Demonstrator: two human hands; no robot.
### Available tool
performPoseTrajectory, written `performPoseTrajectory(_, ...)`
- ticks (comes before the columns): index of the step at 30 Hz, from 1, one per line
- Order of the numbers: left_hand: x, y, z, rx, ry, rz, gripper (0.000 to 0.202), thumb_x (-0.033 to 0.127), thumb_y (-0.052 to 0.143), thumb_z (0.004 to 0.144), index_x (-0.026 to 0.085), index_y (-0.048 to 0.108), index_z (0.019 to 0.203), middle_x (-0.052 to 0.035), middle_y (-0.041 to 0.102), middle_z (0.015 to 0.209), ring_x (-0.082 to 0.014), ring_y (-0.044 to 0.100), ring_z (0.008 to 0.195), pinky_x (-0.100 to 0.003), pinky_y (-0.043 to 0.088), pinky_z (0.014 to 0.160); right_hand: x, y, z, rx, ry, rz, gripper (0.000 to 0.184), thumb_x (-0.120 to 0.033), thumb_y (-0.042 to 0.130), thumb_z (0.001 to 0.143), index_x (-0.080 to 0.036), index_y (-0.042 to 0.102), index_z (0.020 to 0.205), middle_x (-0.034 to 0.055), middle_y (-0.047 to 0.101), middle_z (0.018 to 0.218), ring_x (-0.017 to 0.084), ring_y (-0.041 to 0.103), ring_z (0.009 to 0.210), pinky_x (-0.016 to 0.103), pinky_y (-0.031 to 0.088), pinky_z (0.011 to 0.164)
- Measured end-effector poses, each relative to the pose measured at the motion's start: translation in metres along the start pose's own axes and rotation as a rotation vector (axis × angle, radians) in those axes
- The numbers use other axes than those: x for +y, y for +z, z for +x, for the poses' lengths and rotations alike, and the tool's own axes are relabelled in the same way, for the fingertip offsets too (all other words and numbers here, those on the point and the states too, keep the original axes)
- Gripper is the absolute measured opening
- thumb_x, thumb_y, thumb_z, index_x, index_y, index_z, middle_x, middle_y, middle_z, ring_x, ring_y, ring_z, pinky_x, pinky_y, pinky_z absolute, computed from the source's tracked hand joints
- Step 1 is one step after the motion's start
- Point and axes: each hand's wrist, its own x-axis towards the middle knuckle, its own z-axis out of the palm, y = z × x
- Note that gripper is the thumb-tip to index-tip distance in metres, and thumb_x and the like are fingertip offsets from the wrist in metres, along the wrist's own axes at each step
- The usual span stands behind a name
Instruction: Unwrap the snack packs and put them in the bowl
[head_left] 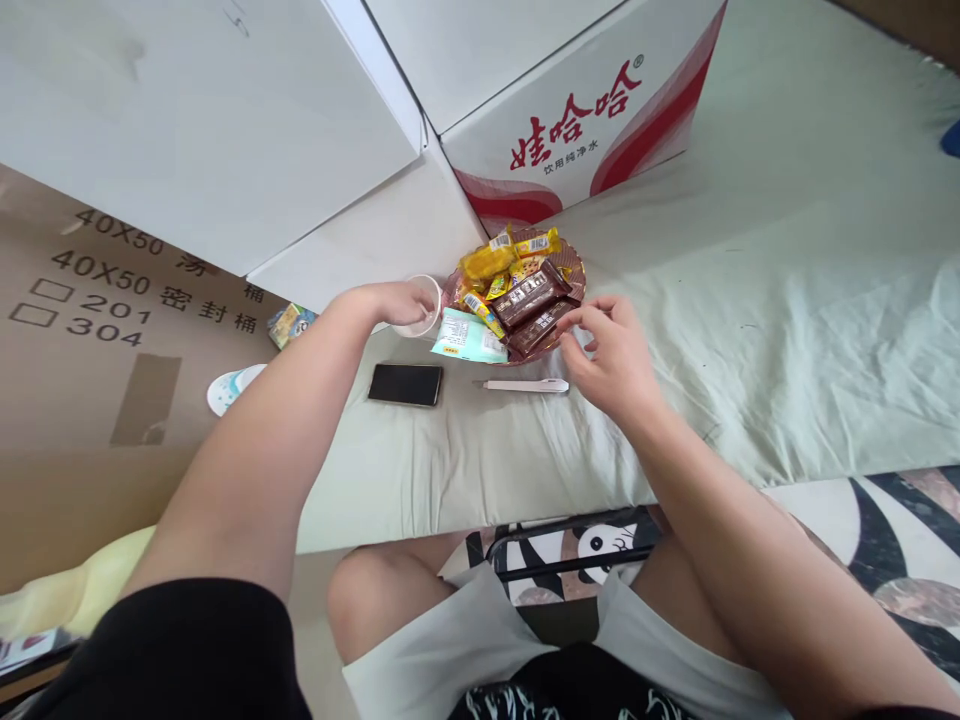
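Wore a black top (pixel 570 690) and pale grey shorts (pixel 442 640) at 6 o'clock, nearest the camera. Saw a reddish-brown plate (pixel 575 265) of wrapped snacks just off the middle of the view toward 1 o'clock, resting on a pale green sheet (pixel 787 330). On the plate, found brown packets (pixel 531 297) toward 4 o'clock, yellow packets (pixel 487 262) toward 11 and 1, and a pale mint packet (pixel 471 337) overlapping the rim at 8.

Held the right hand (pixel 611 350) at the plate's 4 o'clock, fingers curved, thumb and forefinger close to each other by the end of the lower brown packet; could not tell pinching from merely touching. Had the fingers of the left hand (pixel 396 303) down inside a white-rimmed cup (pixel 430 316), just beside the plate at 9 o'clock; could not tell them spread from pressed together.

Farther out, noted a slim white cutter (pixel 529 386) lying near the plate at 6 o'clock and a dark-screened phone (pixel 405 385) at 8. Beyond these, saw a white carton with red lettering (pixel 577 130) at 1 o'clock, a large white box (pixel 210 110) at 10, a brown cardboard box (pixel 90 390) at 9, and a panda print (pixel 598 545) at 5.
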Motion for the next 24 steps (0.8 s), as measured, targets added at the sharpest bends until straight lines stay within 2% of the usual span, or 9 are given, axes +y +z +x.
performPoseTrajectory(2, -0.009, -0.002, -0.025, 0.169, -0.011, -0.061, 0.013, 0.020, 0.060, 0.069, 0.021, 0.066, 0.081, -0.0039, 0.068, 0.074, -0.0214, 0.064, 0.077, -0.031, 0.049, 0.077, 0.000, -0.002, -0.003, 0.051, -0.044, 0.015, 0.015, -0.023, 0.056, 0.083, -0.022, 0.069, 0.092, 0.0095, 0.060, 0.105, 0.022, 0.062, 0.094, 0.035, 0.054, 0.072)
performPoseTrajectory(3, -0.014, 0.001, -0.042, 0.334, -0.018, -0.147, 0.014, 0.019, 0.056, 0.072, 0.021, 0.065, 0.083, -0.0041, 0.067, 0.077, -0.0202, 0.063, 0.077, -0.030, 0.048, 0.076, -0.001, -0.003, -0.005, 0.071, -0.064, 0.019, 0.015, -0.022, 0.056, 0.083, -0.022, 0.068, 0.092, 0.0086, 0.061, 0.103, 0.020, 0.062, 0.090, 0.034, 0.054, 0.069)
performPoseTrajectory(4, -0.018, 0.008, -0.060, 0.499, -0.015, -0.269, 0.014, 0.017, 0.053, 0.074, 0.021, 0.063, 0.084, -0.0032, 0.065, 0.076, -0.0181, 0.061, 0.074, -0.028, 0.046, 0.073, -0.002, -0.003, -0.008, 0.087, -0.085, 0.017, 0.015, -0.021, 0.056, 0.082, -0.022, 0.068, 0.091, 0.0076, 0.061, 0.100, 0.019, 0.062, 0.085, 0.032, 0.052, 0.067)
performPoseTrajectory(6, -0.027, 0.031, -0.101, 0.645, -0.027, -0.508, 0.010, 0.018, 0.050, 0.076, 0.020, 0.059, 0.079, 0.0003, 0.057, 0.067, -0.0141, 0.052, 0.062, -0.025, 0.040, 0.062, -0.005, -0.004, -0.014, 0.114, -0.136, -0.004, 0.014, -0.020, 0.055, 0.081, -0.022, 0.066, 0.090, 0.0049, 0.061, 0.091, 0.016, 0.059, 0.075, 0.031, 0.050, 0.064)
performPoseTrajectory(10, -0.038, 0.103, -0.168, 0.640, -0.068, -0.757, 0.025, 0.027, 0.051, 0.079, 0.021, 0.041, 0.058, 0.0046, 0.036, 0.055, -0.0111, 0.036, 0.056, -0.025, 0.029, 0.056, -0.014, 0.004, -0.030, 0.112, -0.237, -0.109, 0.011, -0.017, 0.055, 0.078, -0.023, 0.060, 0.084, -0.0025, 0.047, 0.065, 0.014, 0.049, 0.060, 0.029, 0.044, 0.061)
performPoseTrajectory(12, -0.042, 0.138, -0.186, 0.547, -0.115, -0.849, 0.038, 0.027, 0.050, 0.078, 0.023, 0.023, 0.052, 0.0062, 0.021, 0.053, -0.0097, 0.025, 0.053, -0.026, 0.022, 0.054, -0.018, 0.013, -0.042, 0.069, -0.253, -0.140, 0.008, -0.018, 0.055, 0.077, -0.024, 0.057, 0.082, -0.0054, 0.040, 0.058, 0.013, 0.043, 0.053, 0.028, 0.040, 0.057)
performPoseTrajectory(15, -0.052, 0.172, -0.195, 0.422, -0.145, -0.944, 0.041, 0.024, 0.048, 0.077, 0.023, 0.017, 0.050, 0.0067, 0.015, 0.052, -0.0090, 0.019, 0.052, -0.028, 0.018, 0.054, -0.022, 0.029, -0.066, -0.014, -0.244, -0.190, 0.004, -0.021, 0.056, 0.077, -0.024, 0.053, 0.077, -0.0084, 0.035, 0.052, 0.010, 0.035, 0.045, 0.027, 0.033, 0.051)
performPoseTrajectory(20, -0.073, 0.176, -0.194, 0.296, 0.011, -0.990, 0.040, 0.024, 0.052, 0.078, 0.022, 0.022, 0.051, 0.0055, 0.022, 0.052, -0.0102, 0.027, 0.054, -0.030, 0.020, 0.058, -0.037, 0.063, -0.114, -0.122, -0.209, -0.229, 0.009, -0.026, 0.060, 0.082, -0.024, 0.051, 0.080, -0.0113, 0.033, 0.047, 0.009, 0.032, 0.040, 0.026, 0.030, 0.045)
performPoseTrajectory(24, -0.089, 0.164, -0.193, 0.253, -0.023, -0.894, 0.041, 0.032, 0.051, 0.085, 0.022, 0.033, 0.050, 0.0014, 0.038, 0.051, -0.0142, 0.041, 0.056, -0.032, 0.026, 0.058, -0.083, 0.109, -0.122, -0.246, -0.255, -0.135, 0.013, -0.025, 0.063, 0.085, -0.023, 0.054, 0.094, -0.0086, 0.046, 0.057, 0.010, 0.042, 0.044, 0.025, 0.035, 0.045)
